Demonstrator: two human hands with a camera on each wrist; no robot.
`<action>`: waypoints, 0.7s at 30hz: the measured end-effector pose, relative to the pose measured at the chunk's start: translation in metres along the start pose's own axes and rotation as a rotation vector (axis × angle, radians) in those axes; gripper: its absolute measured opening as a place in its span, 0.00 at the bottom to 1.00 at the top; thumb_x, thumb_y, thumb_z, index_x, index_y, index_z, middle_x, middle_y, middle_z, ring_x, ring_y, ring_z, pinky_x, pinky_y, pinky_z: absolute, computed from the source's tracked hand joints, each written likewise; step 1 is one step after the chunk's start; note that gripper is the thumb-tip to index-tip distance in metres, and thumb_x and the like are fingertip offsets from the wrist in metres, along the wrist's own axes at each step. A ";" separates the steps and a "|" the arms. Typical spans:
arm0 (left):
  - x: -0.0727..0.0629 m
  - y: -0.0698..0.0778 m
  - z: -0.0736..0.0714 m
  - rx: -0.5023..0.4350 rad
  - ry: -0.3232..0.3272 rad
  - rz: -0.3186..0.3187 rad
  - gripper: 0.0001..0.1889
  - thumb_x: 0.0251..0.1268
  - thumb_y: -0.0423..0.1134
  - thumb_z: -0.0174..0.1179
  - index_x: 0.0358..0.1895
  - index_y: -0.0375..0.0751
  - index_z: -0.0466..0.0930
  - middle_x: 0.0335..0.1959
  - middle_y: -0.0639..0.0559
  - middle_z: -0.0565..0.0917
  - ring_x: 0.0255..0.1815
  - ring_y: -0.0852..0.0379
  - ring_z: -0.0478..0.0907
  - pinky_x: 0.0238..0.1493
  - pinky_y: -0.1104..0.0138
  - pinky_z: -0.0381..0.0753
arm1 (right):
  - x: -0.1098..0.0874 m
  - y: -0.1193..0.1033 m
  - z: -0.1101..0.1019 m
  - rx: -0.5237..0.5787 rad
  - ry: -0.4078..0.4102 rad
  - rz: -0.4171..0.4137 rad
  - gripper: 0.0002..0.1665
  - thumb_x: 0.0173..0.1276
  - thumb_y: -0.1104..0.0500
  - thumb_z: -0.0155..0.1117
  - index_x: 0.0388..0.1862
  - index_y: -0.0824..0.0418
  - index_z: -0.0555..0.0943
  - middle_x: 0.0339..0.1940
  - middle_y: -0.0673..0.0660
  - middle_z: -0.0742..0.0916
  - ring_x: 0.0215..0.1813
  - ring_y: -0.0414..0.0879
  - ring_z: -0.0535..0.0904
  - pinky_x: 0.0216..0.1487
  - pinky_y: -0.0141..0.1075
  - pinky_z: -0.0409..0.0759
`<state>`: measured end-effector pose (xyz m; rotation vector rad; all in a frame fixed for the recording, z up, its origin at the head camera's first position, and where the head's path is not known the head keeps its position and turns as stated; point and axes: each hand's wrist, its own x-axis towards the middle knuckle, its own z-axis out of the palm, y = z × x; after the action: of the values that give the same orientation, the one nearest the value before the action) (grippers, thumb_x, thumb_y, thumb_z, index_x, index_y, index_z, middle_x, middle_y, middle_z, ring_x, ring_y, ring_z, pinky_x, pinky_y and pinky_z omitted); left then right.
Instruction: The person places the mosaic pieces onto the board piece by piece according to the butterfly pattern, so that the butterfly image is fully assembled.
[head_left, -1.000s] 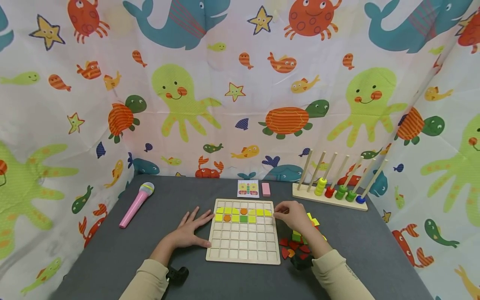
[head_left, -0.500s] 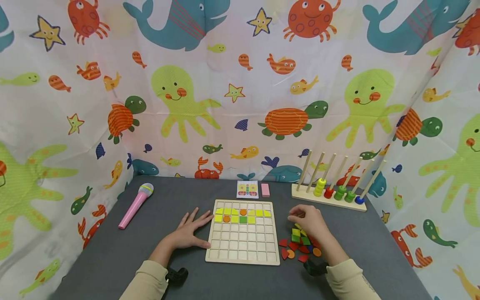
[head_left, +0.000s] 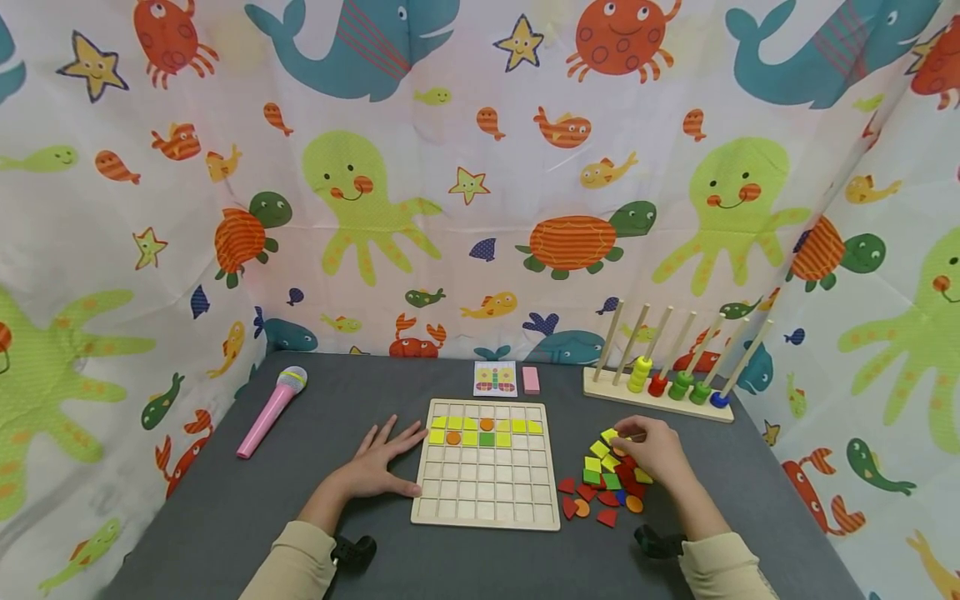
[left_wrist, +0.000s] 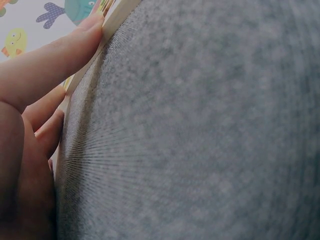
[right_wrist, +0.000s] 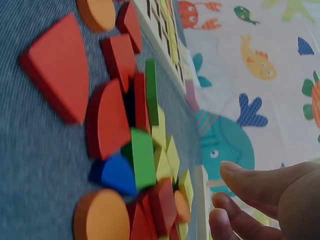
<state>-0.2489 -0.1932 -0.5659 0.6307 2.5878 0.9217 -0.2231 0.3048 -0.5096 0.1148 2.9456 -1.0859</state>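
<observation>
My left hand (head_left: 375,467) spreads its fingers along the left edge of a wooden grid board (head_left: 486,492); thumb and fingertips touch its rim in the left wrist view. Yellow pieces, two orange discs and one green square (head_left: 487,438) fill cells in its upper rows. My right hand (head_left: 656,450) hovers at the far side of a loose pile of coloured wooden shapes, right of the board. In the right wrist view its thumb (right_wrist: 240,180) and fingers stand apart with nothing seen between them. Near them lie yellow pieces (right_wrist: 186,187), red pieces, a blue piece (right_wrist: 114,175) and an orange disc (right_wrist: 102,217).
Behind the board lie a picture card (head_left: 495,379) and a pink block (head_left: 531,380). A peg stand with coloured beads (head_left: 660,398) is at the back right. A pink toy microphone (head_left: 272,412) lies at the left. A patterned curtain (head_left: 465,308) encloses the table.
My right hand has moved from the board's right edge rightward to the pile, uncovering yellow, red and orange pieces. My left hand and the shapes on the board stay put.
</observation>
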 end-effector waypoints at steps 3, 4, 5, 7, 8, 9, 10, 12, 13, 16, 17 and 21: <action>0.000 0.000 0.000 -0.005 0.003 0.000 0.54 0.48 0.68 0.72 0.80 0.64 0.55 0.84 0.59 0.50 0.84 0.40 0.26 0.76 0.37 0.24 | 0.000 0.007 -0.002 0.009 -0.006 0.028 0.18 0.68 0.54 0.72 0.51 0.64 0.85 0.46 0.61 0.89 0.46 0.55 0.85 0.45 0.49 0.85; 0.000 0.000 0.000 -0.007 0.005 -0.001 0.54 0.48 0.67 0.72 0.80 0.64 0.55 0.84 0.58 0.50 0.84 0.40 0.26 0.76 0.37 0.24 | 0.000 0.010 -0.003 0.011 -0.010 0.036 0.19 0.67 0.54 0.72 0.51 0.64 0.85 0.46 0.62 0.89 0.46 0.55 0.85 0.45 0.48 0.85; 0.000 0.001 0.000 -0.007 0.004 -0.002 0.54 0.49 0.67 0.72 0.80 0.63 0.55 0.84 0.59 0.50 0.84 0.40 0.26 0.76 0.37 0.24 | 0.000 0.012 -0.003 0.017 -0.015 0.043 0.20 0.67 0.53 0.72 0.52 0.64 0.85 0.47 0.62 0.89 0.46 0.55 0.85 0.45 0.48 0.85; 0.000 0.000 0.000 -0.009 0.006 -0.009 0.54 0.48 0.67 0.72 0.80 0.63 0.55 0.84 0.59 0.50 0.84 0.40 0.26 0.76 0.37 0.24 | 0.000 0.016 -0.003 0.019 -0.021 0.057 0.22 0.66 0.51 0.73 0.51 0.64 0.85 0.48 0.62 0.89 0.47 0.56 0.85 0.47 0.49 0.85; -0.001 0.000 0.000 -0.008 0.006 -0.012 0.54 0.48 0.67 0.72 0.80 0.64 0.55 0.84 0.59 0.50 0.84 0.41 0.26 0.76 0.37 0.23 | 0.001 0.018 -0.003 0.016 -0.025 0.061 0.22 0.66 0.50 0.74 0.51 0.64 0.85 0.48 0.63 0.89 0.48 0.56 0.85 0.48 0.50 0.85; -0.001 0.000 0.000 -0.006 0.007 -0.013 0.54 0.48 0.67 0.72 0.80 0.64 0.55 0.84 0.59 0.49 0.84 0.41 0.26 0.76 0.37 0.23 | 0.001 0.020 -0.003 0.015 -0.030 0.059 0.23 0.65 0.49 0.74 0.51 0.64 0.85 0.48 0.63 0.88 0.49 0.57 0.85 0.48 0.51 0.85; -0.001 0.000 0.000 -0.004 0.007 -0.013 0.54 0.48 0.68 0.72 0.80 0.64 0.55 0.84 0.59 0.49 0.84 0.41 0.26 0.76 0.37 0.23 | 0.002 0.021 -0.002 0.012 -0.032 0.061 0.24 0.65 0.48 0.74 0.51 0.64 0.85 0.48 0.63 0.88 0.49 0.57 0.85 0.48 0.51 0.85; -0.001 0.000 0.000 0.001 0.008 -0.013 0.54 0.48 0.68 0.72 0.80 0.64 0.55 0.84 0.59 0.49 0.84 0.41 0.26 0.76 0.37 0.23 | 0.003 0.023 -0.001 0.003 -0.035 0.072 0.24 0.64 0.47 0.75 0.50 0.63 0.86 0.47 0.62 0.88 0.49 0.57 0.84 0.48 0.51 0.84; -0.001 0.001 0.000 0.004 0.009 -0.010 0.54 0.48 0.68 0.72 0.80 0.64 0.55 0.84 0.58 0.50 0.84 0.40 0.26 0.76 0.37 0.23 | 0.003 0.024 0.000 -0.006 -0.039 0.074 0.24 0.64 0.47 0.75 0.50 0.63 0.86 0.47 0.62 0.88 0.48 0.56 0.84 0.48 0.51 0.84; -0.001 0.001 0.000 0.018 0.007 -0.003 0.54 0.49 0.68 0.71 0.81 0.64 0.55 0.84 0.57 0.49 0.84 0.39 0.26 0.76 0.37 0.24 | 0.006 0.026 0.001 -0.045 -0.043 0.086 0.24 0.64 0.46 0.74 0.50 0.63 0.86 0.45 0.60 0.88 0.46 0.53 0.82 0.47 0.50 0.83; -0.001 0.002 0.000 0.022 0.006 -0.002 0.54 0.49 0.68 0.71 0.81 0.63 0.54 0.84 0.57 0.49 0.84 0.39 0.26 0.76 0.37 0.24 | 0.007 0.027 0.002 -0.057 -0.043 0.088 0.24 0.64 0.46 0.74 0.49 0.63 0.86 0.44 0.60 0.88 0.45 0.53 0.81 0.47 0.49 0.82; 0.000 0.002 0.000 0.031 0.009 0.007 0.55 0.49 0.68 0.71 0.81 0.60 0.54 0.84 0.54 0.50 0.84 0.38 0.26 0.76 0.37 0.24 | 0.010 0.031 0.004 -0.085 -0.034 0.087 0.23 0.64 0.46 0.74 0.47 0.63 0.86 0.41 0.59 0.88 0.41 0.52 0.79 0.43 0.44 0.79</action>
<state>-0.2481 -0.1918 -0.5650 0.6451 2.6146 0.8898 -0.2314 0.3268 -0.5329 0.2197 2.9205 -0.9417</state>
